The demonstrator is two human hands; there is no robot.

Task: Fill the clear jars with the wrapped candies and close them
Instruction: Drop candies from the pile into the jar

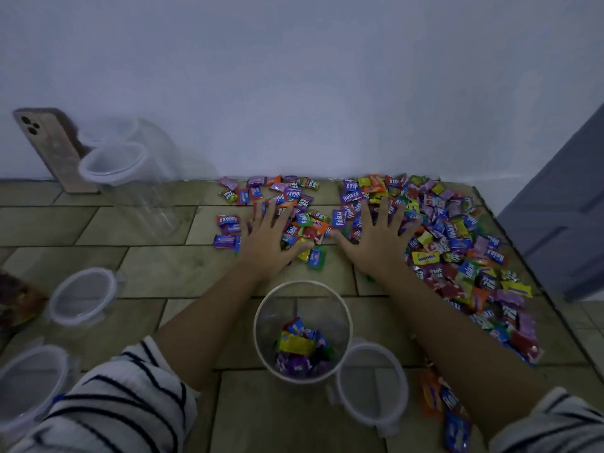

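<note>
A heap of wrapped candies [457, 243] in many colours covers the tiled floor from the wall down the right side. My left hand [268, 240] and my right hand [376, 237] lie flat on the candies, fingers spread, palms down, holding nothing that I can see. Right below my hands stands an open clear jar [261, 325] with several candies in its bottom. A clear lid [372, 384] lies beside it on the right. Two more clear lids [83, 295] [29, 384] lie at the left. A tall empty clear jar [130, 184] stands at the back left.
A phone [49, 148] leans against the white wall at the back left. A candy bag [444, 410] lies under my right forearm. Another bag [16, 299] sits at the left edge. A grey door [562, 217] stands at the right.
</note>
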